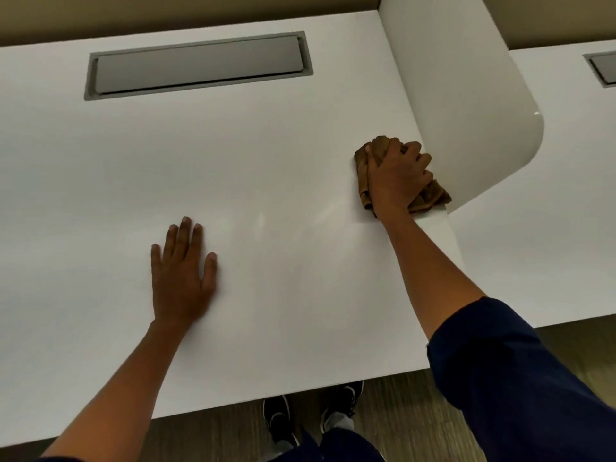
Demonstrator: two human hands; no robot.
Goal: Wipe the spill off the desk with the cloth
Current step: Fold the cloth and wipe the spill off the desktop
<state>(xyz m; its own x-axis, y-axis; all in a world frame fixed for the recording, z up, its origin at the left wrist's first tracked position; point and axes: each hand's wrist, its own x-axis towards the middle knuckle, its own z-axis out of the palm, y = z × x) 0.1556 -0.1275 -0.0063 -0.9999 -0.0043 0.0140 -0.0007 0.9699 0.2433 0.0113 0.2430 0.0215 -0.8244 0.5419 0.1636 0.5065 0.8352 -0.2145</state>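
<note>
Fingers straight and spread, the left hand [181,278] lies flat on the white desk [100,195], holding nothing; judging by the lean, it props the body while the other arm reaches. Faint pale streaks [328,213] cross the surface between the hands, perhaps wiped moisture, though no distinct puddle can be made out. Further right, the right hand [396,180] presses down with fingers curled round the cloth [431,196], a crumpled brown rag bunched small, probably for firmer pressure, lying on the desk just beside the curved white divider [466,111].
</note>
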